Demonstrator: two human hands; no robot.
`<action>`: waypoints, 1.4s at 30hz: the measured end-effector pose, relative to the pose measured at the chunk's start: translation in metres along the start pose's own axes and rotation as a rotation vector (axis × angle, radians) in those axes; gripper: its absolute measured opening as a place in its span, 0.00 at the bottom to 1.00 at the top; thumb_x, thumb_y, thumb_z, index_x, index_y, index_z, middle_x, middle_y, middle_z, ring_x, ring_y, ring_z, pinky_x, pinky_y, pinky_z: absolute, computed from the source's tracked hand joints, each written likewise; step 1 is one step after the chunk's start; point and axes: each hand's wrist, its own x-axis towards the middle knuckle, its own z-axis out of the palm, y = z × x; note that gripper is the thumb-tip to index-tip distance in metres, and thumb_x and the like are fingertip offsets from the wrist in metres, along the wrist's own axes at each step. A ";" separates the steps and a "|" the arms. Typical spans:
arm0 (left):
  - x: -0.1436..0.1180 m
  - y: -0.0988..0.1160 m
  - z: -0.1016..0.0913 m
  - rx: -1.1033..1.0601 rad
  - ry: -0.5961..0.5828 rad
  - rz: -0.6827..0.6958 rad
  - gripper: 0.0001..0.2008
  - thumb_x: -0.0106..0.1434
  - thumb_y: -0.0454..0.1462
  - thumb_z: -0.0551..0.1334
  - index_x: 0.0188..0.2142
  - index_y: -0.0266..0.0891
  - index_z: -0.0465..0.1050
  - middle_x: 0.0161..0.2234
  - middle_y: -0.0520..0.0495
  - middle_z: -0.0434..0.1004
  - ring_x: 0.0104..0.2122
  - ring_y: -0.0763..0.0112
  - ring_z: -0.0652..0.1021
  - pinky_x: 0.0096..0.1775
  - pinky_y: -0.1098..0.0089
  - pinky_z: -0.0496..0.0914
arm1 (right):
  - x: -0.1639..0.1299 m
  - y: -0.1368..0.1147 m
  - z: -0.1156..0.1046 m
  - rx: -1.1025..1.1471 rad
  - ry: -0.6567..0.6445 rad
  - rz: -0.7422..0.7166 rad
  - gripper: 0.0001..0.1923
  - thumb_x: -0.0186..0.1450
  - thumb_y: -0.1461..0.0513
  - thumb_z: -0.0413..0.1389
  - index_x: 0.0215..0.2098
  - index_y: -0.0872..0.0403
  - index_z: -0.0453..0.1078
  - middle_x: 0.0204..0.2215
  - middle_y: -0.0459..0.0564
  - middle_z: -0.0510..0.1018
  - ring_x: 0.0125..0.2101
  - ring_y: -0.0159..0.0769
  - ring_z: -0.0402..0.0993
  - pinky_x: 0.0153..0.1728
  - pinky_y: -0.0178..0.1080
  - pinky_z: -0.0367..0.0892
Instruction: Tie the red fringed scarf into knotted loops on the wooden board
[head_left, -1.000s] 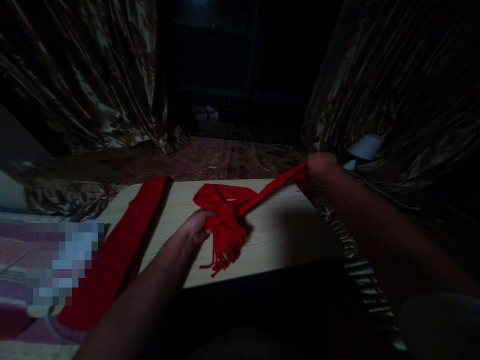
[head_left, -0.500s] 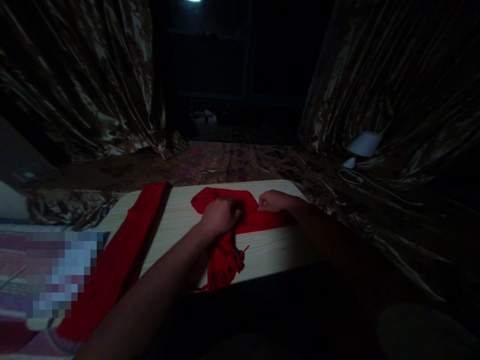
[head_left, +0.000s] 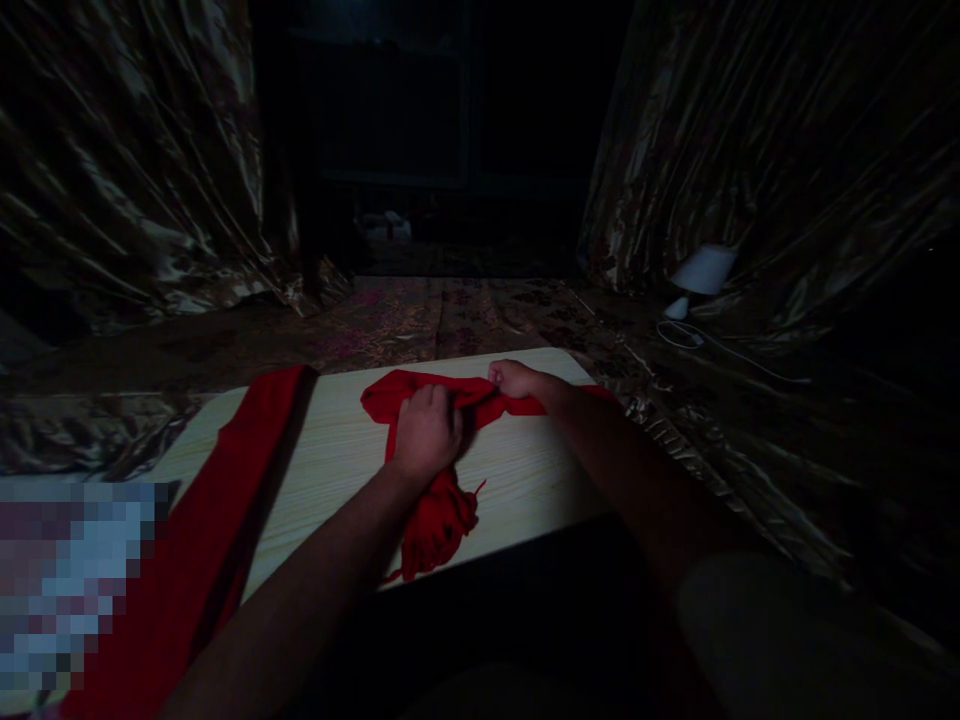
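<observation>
A red fringed scarf (head_left: 385,397) lies bent across a pale wooden board-like tabletop (head_left: 341,440). Its tasselled end hangs toward me, and another stretch runs off to the right beneath my forearm. My left hand (head_left: 429,432) rests over the bend with its fingers curled onto the fabric. Farther right, my right hand (head_left: 514,379) pinches the scarf's upper edge, the fingertips closed together. The fold under my left palm is hidden.
A long red folded cloth (head_left: 255,430) slants along the tabletop's left side. Patterned curtains (head_left: 150,150) flank a dark window. A small white lamp (head_left: 703,270) with a cord stands at the right on patterned fabric.
My right hand has drawn the scarf's upper edge slightly away from me, and the right stretch has narrowed and shifted back. My left hand stays on the bend. The view has turned slightly right.
</observation>
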 end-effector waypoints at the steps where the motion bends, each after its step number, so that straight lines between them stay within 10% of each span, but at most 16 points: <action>1: 0.000 0.000 0.000 -0.006 -0.014 -0.003 0.12 0.68 0.40 0.53 0.45 0.35 0.69 0.44 0.30 0.74 0.50 0.46 0.73 0.53 0.53 0.63 | 0.008 -0.002 0.002 -0.002 0.032 0.016 0.09 0.60 0.69 0.57 0.39 0.60 0.75 0.31 0.47 0.79 0.29 0.29 0.69 0.31 0.29 0.61; 9: 0.003 -0.007 0.000 -0.247 -0.340 -0.059 0.37 0.56 0.66 0.58 0.50 0.41 0.75 0.61 0.31 0.69 0.62 0.37 0.66 0.61 0.47 0.55 | 0.036 -0.037 -0.017 -0.093 0.071 0.104 0.13 0.64 0.63 0.60 0.45 0.61 0.77 0.41 0.55 0.82 0.38 0.35 0.75 0.38 0.31 0.65; 15: -0.001 -0.006 -0.009 0.081 -0.542 -0.077 0.51 0.58 0.71 0.40 0.70 0.45 0.55 0.70 0.34 0.53 0.68 0.36 0.54 0.62 0.38 0.50 | 0.029 -0.061 -0.021 -0.192 -0.184 0.239 0.22 0.62 0.48 0.63 0.39 0.60 0.79 0.33 0.55 0.82 0.31 0.39 0.78 0.33 0.35 0.68; 18: -0.008 -0.002 -0.012 0.120 -0.565 -0.092 0.51 0.58 0.70 0.39 0.72 0.44 0.51 0.71 0.32 0.50 0.69 0.35 0.52 0.61 0.36 0.51 | 0.027 -0.064 -0.017 -0.156 -0.266 0.239 0.16 0.62 0.53 0.64 0.37 0.60 0.79 0.28 0.52 0.81 0.26 0.35 0.74 0.29 0.35 0.67; 24: -0.017 -0.006 -0.015 0.118 -0.549 -0.029 0.51 0.59 0.70 0.41 0.73 0.43 0.47 0.71 0.32 0.49 0.68 0.35 0.54 0.59 0.36 0.54 | 0.032 -0.052 -0.010 -0.105 0.103 0.061 0.13 0.71 0.61 0.51 0.49 0.54 0.75 0.41 0.49 0.82 0.35 0.29 0.74 0.36 0.28 0.66; 38: -0.023 -0.007 -0.013 0.135 -0.555 -0.015 0.44 0.60 0.69 0.44 0.71 0.60 0.46 0.71 0.36 0.50 0.68 0.31 0.51 0.57 0.31 0.51 | 0.000 -0.012 -0.049 -0.487 -0.383 0.178 0.18 0.56 0.60 0.67 0.45 0.57 0.80 0.39 0.52 0.83 0.36 0.40 0.79 0.36 0.35 0.68; 42: -0.024 -0.007 -0.013 0.132 -0.562 0.001 0.43 0.60 0.69 0.44 0.70 0.61 0.50 0.71 0.37 0.51 0.68 0.31 0.52 0.57 0.32 0.52 | -0.001 -0.004 -0.042 -0.543 -0.218 0.207 0.18 0.59 0.63 0.64 0.47 0.59 0.78 0.44 0.57 0.82 0.39 0.43 0.79 0.37 0.36 0.70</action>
